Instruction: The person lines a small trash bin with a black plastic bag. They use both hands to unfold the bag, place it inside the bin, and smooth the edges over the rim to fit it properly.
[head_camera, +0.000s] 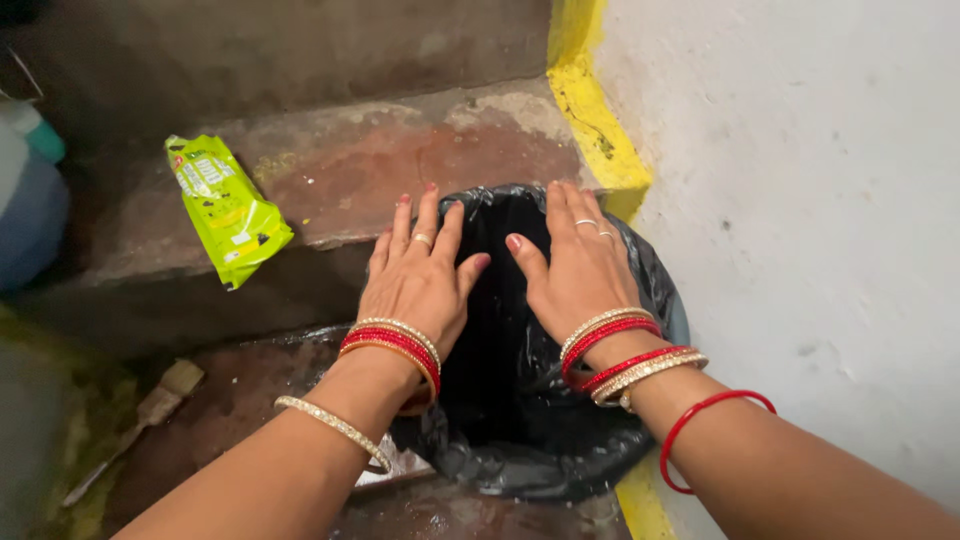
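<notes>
On worn steps (380, 160), lined bin (520, 420)

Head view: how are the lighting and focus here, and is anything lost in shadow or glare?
Head view: the left hand and right hand are sharp and evenly lit over the black bin bag; the bag's inside is too dark to read, though its folds catch a soft sheen; the white wall is bright but not blown out; the left edge is dim, and the brush looks slightly soft.

glossy black plastic bin liner (520, 440)
</notes>
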